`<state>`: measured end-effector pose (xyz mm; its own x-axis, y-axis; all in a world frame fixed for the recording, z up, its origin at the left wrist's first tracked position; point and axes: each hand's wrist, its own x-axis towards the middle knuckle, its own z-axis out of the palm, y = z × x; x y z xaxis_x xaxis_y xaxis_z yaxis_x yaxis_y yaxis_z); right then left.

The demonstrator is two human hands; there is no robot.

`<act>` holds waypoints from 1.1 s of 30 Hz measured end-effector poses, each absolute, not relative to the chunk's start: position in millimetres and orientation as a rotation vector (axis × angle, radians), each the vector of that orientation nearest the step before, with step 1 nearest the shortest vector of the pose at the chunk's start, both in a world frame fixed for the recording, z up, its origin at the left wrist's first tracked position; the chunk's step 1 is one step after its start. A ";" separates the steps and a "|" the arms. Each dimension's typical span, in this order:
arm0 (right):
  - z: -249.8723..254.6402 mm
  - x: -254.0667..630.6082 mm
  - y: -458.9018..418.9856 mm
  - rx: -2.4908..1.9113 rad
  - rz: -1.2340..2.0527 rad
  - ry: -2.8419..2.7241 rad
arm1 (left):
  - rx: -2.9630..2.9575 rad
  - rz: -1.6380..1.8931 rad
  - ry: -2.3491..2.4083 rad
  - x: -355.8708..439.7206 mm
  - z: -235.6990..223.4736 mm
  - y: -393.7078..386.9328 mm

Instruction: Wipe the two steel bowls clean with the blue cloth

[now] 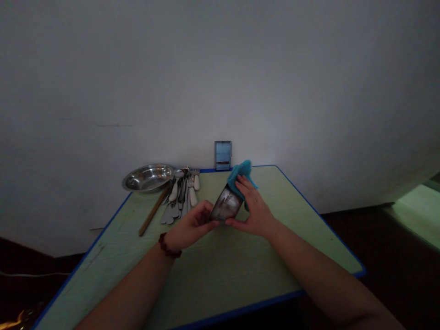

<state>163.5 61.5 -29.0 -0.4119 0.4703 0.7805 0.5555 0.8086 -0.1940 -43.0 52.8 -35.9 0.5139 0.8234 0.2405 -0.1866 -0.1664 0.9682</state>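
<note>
A shiny metal container (226, 204) with straight sides is held tilted above the table, its inner or outer face smudged with reflections. At its lower left edge, my left hand (191, 225) grips it between thumb and fingers; a dark red beaded bracelet (167, 246) circles that wrist. My right hand (257, 210) presses a bright blue cloth (234, 175) over the container's upper right rim, fingers on the cloth and thumb near the container's bottom edge. Part of the cloth hangs behind the right hand.
Left of my hands lie several forks, spoons and knives in a cutlery pile (180, 195), beside wooden chopsticks (154, 211). A steel bowl (132, 184) stands at the table's back left. A phone (223, 157) leans on the wall (295, 91). Blue edging borders the green table (220, 284).
</note>
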 end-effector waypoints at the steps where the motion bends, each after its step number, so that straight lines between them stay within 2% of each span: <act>1: -29.0 163.5 61.5 -0.755 -0.113 -2.076 | 1.473 0.985 0.583 -43.2 -36.1 52.6; 20: -28.8 164.7 60.2 -0.760 -0.079 -2.044 | 1.523 0.957 0.456 -45.7 -32.0 51.5; 33: -28.7 164.9 60.4 -0.791 -0.062 -2.050 | 1.517 0.990 0.678 -45.5 -27.7 52.1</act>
